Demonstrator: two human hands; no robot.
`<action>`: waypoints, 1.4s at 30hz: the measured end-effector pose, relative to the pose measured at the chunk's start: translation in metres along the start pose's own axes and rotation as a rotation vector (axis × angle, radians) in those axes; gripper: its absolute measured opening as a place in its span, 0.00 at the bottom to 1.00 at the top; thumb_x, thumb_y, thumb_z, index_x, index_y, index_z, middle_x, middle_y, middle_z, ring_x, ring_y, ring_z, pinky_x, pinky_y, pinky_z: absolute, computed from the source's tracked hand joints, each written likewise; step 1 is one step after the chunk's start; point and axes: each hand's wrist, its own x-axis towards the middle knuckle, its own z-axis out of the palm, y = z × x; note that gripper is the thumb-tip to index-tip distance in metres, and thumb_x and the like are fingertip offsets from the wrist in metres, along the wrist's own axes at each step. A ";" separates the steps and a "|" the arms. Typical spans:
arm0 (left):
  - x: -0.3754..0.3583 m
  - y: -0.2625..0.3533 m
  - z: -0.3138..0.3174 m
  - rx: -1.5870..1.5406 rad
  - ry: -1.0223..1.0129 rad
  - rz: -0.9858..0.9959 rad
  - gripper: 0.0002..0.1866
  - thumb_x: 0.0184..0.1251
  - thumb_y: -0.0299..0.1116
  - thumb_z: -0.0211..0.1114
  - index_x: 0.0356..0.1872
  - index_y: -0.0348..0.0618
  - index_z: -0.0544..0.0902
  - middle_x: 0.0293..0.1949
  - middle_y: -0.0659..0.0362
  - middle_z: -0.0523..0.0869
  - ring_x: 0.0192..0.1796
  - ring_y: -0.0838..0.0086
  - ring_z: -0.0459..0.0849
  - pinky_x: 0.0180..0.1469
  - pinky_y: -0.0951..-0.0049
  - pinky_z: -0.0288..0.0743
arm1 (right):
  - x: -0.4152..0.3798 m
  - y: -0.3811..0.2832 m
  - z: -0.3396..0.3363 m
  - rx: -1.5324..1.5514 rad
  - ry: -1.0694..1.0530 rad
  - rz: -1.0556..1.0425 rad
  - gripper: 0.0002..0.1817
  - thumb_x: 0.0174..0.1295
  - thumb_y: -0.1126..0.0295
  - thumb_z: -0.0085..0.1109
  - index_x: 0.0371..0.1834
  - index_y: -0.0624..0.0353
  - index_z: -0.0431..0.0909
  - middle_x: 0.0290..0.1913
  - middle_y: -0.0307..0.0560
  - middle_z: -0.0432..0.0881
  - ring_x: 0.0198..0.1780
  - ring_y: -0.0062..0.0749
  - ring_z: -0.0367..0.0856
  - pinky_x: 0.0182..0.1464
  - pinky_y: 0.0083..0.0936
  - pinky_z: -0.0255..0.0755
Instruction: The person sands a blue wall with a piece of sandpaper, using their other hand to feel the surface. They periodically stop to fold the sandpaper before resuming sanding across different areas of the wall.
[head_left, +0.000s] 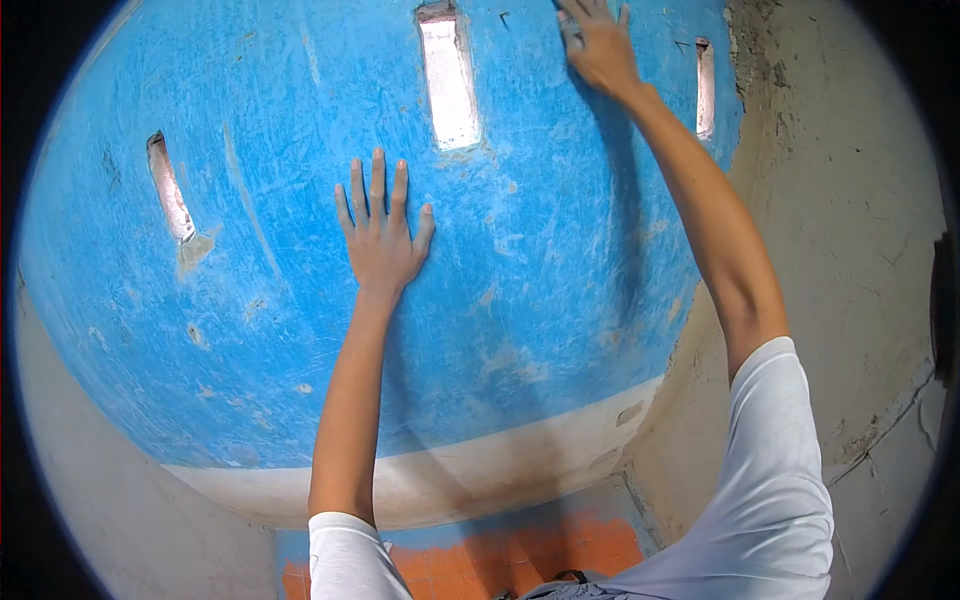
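My left hand [383,245] lies flat against a blue painted wall [520,270], its fingers spread and pointing up. Greyish dust coats those fingers. Higher up and to the right, my right hand [603,50] is at the same wall with its fingers stretched upward and apart. The top edge of the view cuts off some of its fingertips. Neither hand shows anything in its grasp. Between the hands is a tall narrow slot [450,85] in the wall, with light coming through.
Two smaller slots pierce the wall, a left one [171,190] and a right one [705,90]. Scuffs and chipped patches mark the blue paint. A pale band [250,485] runs along the wall's foot, above an orange floor [440,570]. Rough grey plaster [840,250] stands at right.
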 end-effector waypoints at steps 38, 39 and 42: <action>0.000 -0.001 -0.003 -0.053 0.018 0.000 0.36 0.75 0.48 0.60 0.81 0.55 0.65 0.83 0.54 0.60 0.84 0.50 0.56 0.82 0.38 0.46 | -0.003 -0.015 -0.009 0.089 -0.233 -0.219 0.36 0.68 0.77 0.46 0.83 0.54 0.60 0.85 0.56 0.56 0.84 0.55 0.56 0.84 0.55 0.47; -0.001 -0.002 -0.002 -0.052 0.016 0.000 0.35 0.75 0.48 0.60 0.81 0.55 0.65 0.83 0.54 0.60 0.84 0.50 0.56 0.82 0.39 0.46 | -0.001 -0.018 -0.014 0.144 -0.315 -0.310 0.36 0.69 0.77 0.46 0.83 0.53 0.61 0.85 0.55 0.56 0.84 0.55 0.56 0.83 0.57 0.46; -0.001 -0.002 -0.002 -0.055 0.018 -0.001 0.35 0.75 0.48 0.60 0.81 0.55 0.65 0.83 0.55 0.60 0.84 0.51 0.56 0.82 0.39 0.46 | 0.017 -0.009 -0.020 -0.135 -0.245 -0.083 0.39 0.66 0.79 0.47 0.84 0.48 0.60 0.86 0.53 0.55 0.85 0.54 0.54 0.83 0.60 0.45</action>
